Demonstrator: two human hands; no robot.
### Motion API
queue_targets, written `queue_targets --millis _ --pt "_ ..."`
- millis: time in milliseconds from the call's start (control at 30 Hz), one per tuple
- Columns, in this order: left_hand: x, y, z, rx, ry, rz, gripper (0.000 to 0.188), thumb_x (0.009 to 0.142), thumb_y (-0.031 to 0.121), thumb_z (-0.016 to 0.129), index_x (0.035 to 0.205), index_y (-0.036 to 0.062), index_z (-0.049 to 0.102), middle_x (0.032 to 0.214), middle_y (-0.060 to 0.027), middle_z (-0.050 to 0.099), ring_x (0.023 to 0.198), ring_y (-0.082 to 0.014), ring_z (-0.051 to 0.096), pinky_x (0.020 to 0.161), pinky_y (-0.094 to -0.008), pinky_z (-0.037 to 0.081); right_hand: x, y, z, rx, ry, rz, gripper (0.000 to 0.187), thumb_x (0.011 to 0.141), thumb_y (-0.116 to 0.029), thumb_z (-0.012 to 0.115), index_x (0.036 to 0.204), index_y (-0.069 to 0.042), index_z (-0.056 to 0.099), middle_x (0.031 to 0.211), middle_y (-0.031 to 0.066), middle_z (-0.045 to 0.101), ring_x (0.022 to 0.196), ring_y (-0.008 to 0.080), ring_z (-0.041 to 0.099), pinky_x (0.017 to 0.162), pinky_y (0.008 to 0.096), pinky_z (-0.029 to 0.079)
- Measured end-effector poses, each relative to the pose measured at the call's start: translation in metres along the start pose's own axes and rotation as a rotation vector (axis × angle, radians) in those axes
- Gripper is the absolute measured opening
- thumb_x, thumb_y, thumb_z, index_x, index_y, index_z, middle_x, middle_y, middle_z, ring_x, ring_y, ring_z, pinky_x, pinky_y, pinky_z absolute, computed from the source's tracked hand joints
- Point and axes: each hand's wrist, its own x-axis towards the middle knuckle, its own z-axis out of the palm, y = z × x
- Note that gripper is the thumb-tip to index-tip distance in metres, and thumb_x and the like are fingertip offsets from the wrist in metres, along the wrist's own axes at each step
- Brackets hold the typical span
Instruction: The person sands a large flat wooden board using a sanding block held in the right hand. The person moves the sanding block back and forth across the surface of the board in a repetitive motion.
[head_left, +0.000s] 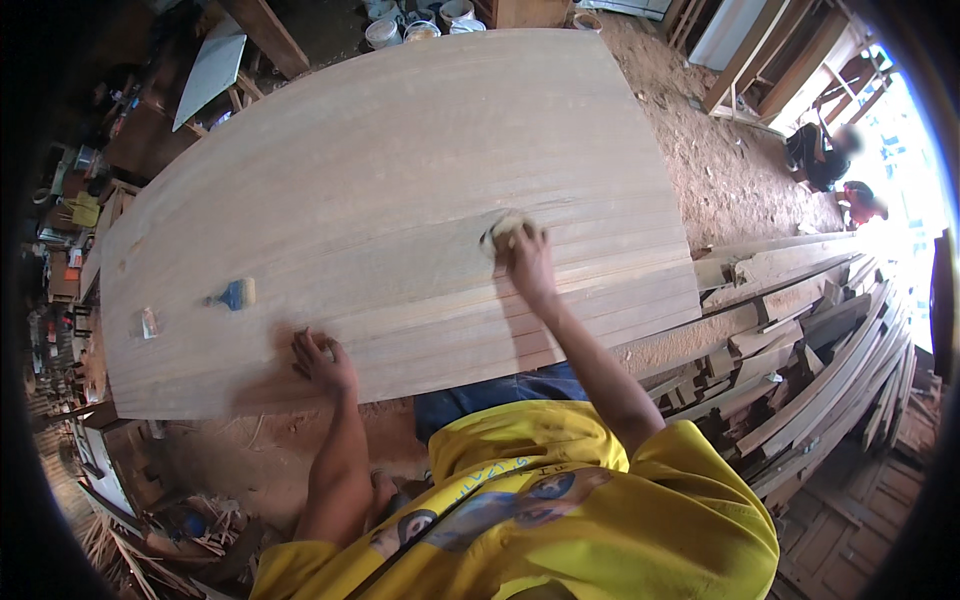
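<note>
A large pale wooden panel [400,180] lies flat in front of me. My right hand [530,260] is closed on a pale wad of cloth [508,225], which presses on the panel right of its middle. A darker patch of wood shows beside the wad. My left hand [323,360] rests by the panel's near edge with its fingers apart and nothing in them. Farther left on the panel lie a blue paintbrush [237,294] with pale bristles and a small clear packet [149,323].
Stacked planks and offcuts [790,340] crowd the right side. White buckets [383,33] stand beyond the far edge. Two people [820,155] are low down at the far right by a bright opening. Cluttered shelves [75,230] and wood scraps [200,525] lie left.
</note>
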Motion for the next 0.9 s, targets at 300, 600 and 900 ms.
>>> queue_targets --millis 300,600,900 --pt "-0.01 -0.021 0.003 0.003 0.025 0.014 0.053 0.09 0.029 0.055 0.139 0.0161 0.036 0.148 -0.013 0.033 0.139 -0.0306 0.026 0.112 -0.0546 0.017 -0.035 -0.014 -0.023 0.006 -0.043 -0.125 0.02 0.076 0.003 0.062 0.092 -0.008 0.062 0.102 0.0087 0.063 0.113 0.0332 0.052 0.096 0.049 0.037" --pt "-0.002 -0.016 0.01 0.02 0.023 0.002 0.054 0.09 0.027 0.055 0.139 0.0139 0.036 0.149 -0.0126 0.032 0.14 -0.0306 0.026 0.112 -0.055 0.016 -0.006 -0.022 0.002 0.069 0.02 -0.081 0.019 0.077 0.001 0.063 0.095 -0.005 0.062 0.106 0.0147 0.06 0.116 0.0363 0.049 0.101 0.05 0.033" --pt "-0.006 -0.021 0.006 0.01 0.039 0.047 0.057 0.089 0.027 0.056 0.14 0.0147 0.034 0.148 -0.0135 0.033 0.139 -0.0321 0.028 0.112 -0.0552 0.017 -0.021 0.006 -0.047 -0.022 0.037 -0.007 0.023 0.074 0.001 0.067 0.096 -0.005 0.061 0.099 0.0141 0.063 0.107 0.0346 0.054 0.092 0.0459 0.036"
